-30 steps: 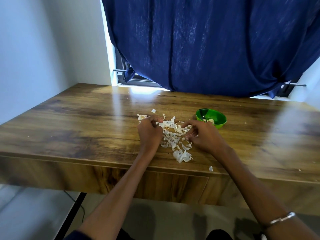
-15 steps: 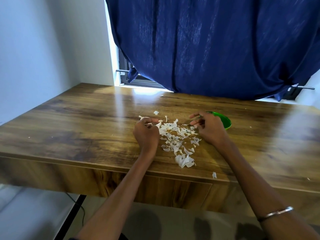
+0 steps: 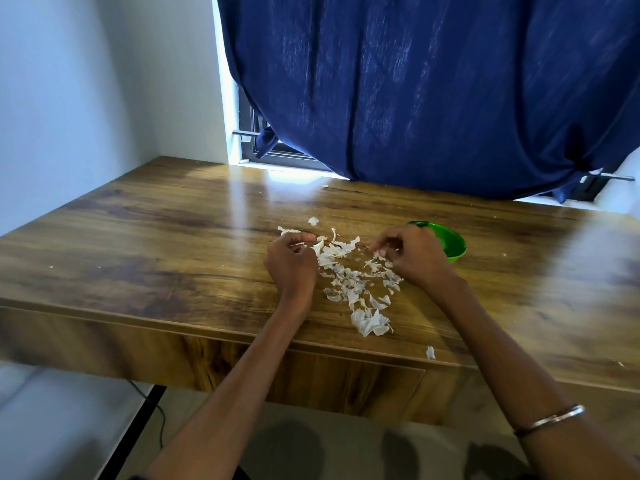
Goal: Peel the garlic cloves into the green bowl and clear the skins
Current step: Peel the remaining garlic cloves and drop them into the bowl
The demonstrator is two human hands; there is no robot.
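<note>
Garlic skins point(image 3: 349, 282) lie scattered across the wooden table point(image 3: 145, 244) between my hands, trailing toward its near edge, one flake point(image 3: 430, 352) apart by the rim. My left hand point(image 3: 291, 265) curls at the pile's left edge, fingertips on the skins; whether it pinches one I cannot tell. My right hand point(image 3: 412, 258), raised before the green bowl point(image 3: 453, 244) half a second ago, has dropped to the pile's right side and pinches pale scraps. The bowl sits just behind it, partly hidden. A blue curtain point(image 3: 433, 91) hangs beyond
</note>
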